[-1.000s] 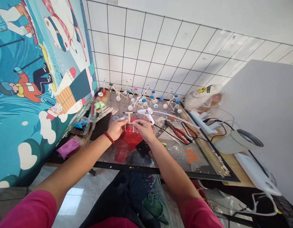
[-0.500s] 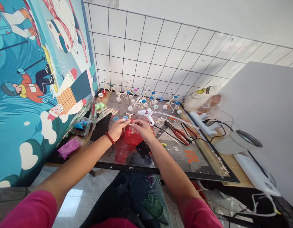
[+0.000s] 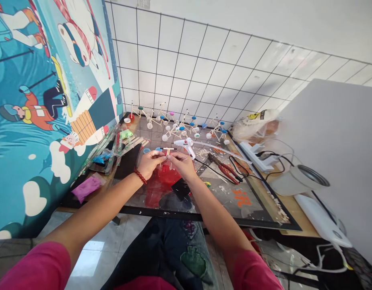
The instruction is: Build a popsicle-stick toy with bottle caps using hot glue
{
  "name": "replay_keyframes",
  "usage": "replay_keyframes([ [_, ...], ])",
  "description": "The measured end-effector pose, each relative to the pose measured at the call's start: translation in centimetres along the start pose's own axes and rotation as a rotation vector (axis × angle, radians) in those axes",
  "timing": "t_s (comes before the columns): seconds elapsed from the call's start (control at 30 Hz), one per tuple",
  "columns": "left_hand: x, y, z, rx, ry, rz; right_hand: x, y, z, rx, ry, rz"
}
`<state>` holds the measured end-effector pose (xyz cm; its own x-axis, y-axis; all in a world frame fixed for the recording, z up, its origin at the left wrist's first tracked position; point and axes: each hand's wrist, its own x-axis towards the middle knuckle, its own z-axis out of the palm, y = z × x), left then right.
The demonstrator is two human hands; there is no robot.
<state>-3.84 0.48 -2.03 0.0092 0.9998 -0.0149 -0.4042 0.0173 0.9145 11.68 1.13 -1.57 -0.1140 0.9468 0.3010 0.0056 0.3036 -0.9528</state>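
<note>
Both hands meet over the glass-topped table, pinching a small frame of wooden sticks [image 3: 168,152] with a dark-tipped crosspiece on top. My left hand [image 3: 149,164], a red bead bracelet at its wrist, closes thumb and finger on the frame's left side. From the other side my right hand [image 3: 182,164] grips it, fingers closed too. The fingertips hide the lower joint. Just behind, two blue bottle caps [image 3: 146,150] lie on the glass. A white hot glue gun [image 3: 186,144] rests just beyond my right hand.
Several stick-and-cap models [image 3: 181,128] line the back by the wire grid. Red-handled pliers [image 3: 226,169] and black cable lie right, near a power strip [image 3: 258,157]. Wooden sticks [image 3: 133,145] and a pink packet [image 3: 87,188] are left. A black piece [image 3: 181,189] lies near my right wrist.
The stick frame has shifted slightly right and down, its crosspiece now nearer the right hand. My hands have drawn closer together around it.
</note>
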Motion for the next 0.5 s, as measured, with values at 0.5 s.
replay_keyframes([
  [0.5, -0.39, 0.54, 0.38, -0.007, -0.006, 0.015, 0.22, -0.25, -0.22, -0.1, 0.002, -0.067],
])
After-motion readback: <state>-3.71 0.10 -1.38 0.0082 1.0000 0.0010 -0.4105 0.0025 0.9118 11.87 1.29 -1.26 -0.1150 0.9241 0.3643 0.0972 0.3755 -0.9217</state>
